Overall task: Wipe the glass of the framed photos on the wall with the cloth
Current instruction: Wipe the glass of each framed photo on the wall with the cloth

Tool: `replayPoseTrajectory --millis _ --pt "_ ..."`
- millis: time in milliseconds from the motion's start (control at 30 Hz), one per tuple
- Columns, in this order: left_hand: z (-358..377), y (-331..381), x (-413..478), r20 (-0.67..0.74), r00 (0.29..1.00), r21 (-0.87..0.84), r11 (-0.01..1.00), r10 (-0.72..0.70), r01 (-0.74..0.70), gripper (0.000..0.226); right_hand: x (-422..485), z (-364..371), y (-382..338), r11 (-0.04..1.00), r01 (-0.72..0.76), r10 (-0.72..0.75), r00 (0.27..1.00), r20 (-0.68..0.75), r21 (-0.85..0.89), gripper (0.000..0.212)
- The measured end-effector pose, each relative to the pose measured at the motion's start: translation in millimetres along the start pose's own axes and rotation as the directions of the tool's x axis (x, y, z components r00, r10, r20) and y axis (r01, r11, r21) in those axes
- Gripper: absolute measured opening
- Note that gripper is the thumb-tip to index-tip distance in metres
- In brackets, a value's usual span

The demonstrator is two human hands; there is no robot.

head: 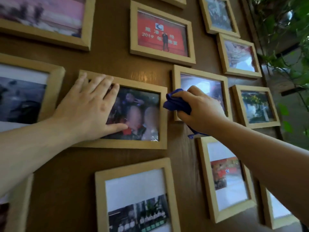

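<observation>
Several light wooden framed photos hang on a brown wooden wall. My left hand [88,108] lies flat, fingers spread, on the left part of the middle frame [163,118], covering its upper left corner and part of the glass. My right hand [200,109] grips a bunched blue cloth [177,102]. The cloth sits at the gap between the middle frame's right edge and the neighbouring frame [200,71], whose glass my right hand partly hides. A tail of the cloth hangs below my wrist.
A red photo frame [162,33] hangs above the middle one. More frames surround it: lower middle [133,166], lower right [205,173], right [255,106]. Green plant leaves [287,22] crowd the upper right beside the wall's edge.
</observation>
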State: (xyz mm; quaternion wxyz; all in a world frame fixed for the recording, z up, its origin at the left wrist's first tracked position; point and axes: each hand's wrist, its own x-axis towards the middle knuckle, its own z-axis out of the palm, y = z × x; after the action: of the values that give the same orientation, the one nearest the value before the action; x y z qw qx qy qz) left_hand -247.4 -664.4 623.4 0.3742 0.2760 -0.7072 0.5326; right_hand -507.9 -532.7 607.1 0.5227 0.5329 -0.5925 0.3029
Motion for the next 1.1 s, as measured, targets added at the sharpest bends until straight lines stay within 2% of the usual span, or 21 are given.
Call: replayPoseTrajectory --millis 333,533,633,767,867,967,1033,1100 --pt "14 -42 -51 0.113 0.993 -0.03 0.998 -0.045 0.048 0.119 56 11 -115 0.996 0.028 -0.026 0.999 -0.026 0.084 0.052" --pt "18 -45 -63 0.094 0.993 -0.102 0.992 -0.067 0.076 0.113 77 32 -170 0.993 0.084 -0.079 0.995 -0.058 0.084 0.051" --pt "22 -46 -67 0.093 0.991 -0.146 0.983 -0.096 0.109 0.11 78 39 -182 0.996 0.052 -0.047 0.996 -0.081 0.067 0.049" --pt "25 -45 -69 0.066 0.995 -0.185 0.979 -0.074 0.086 0.108 63 38 -162 0.998 0.05 -0.051 0.997 -0.058 -0.023 0.05" --pt "26 -46 -68 0.047 0.998 -0.182 0.982 -0.043 0.051 0.107 47 32 -130 0.992 -0.092 0.089 0.996 -0.031 -0.082 0.045" --pt "27 -46 -68 0.029 0.999 -0.16 0.987 -0.015 0.02 0.107 31 29 -105 0.948 -0.288 0.287 0.958 -0.024 -0.135 0.041" --pt "27 -46 -68 0.023 1.0 -0.159 0.987 -0.011 0.015 0.107 26 30 -100 0.929 -0.335 0.338 0.941 -0.011 -0.158 0.039" --pt "27 -45 -68 0.015 1.0 -0.163 0.987 -0.014 0.017 0.107 27 30 -108 0.941 -0.32 0.324 0.946 0.014 -0.111 0.038"
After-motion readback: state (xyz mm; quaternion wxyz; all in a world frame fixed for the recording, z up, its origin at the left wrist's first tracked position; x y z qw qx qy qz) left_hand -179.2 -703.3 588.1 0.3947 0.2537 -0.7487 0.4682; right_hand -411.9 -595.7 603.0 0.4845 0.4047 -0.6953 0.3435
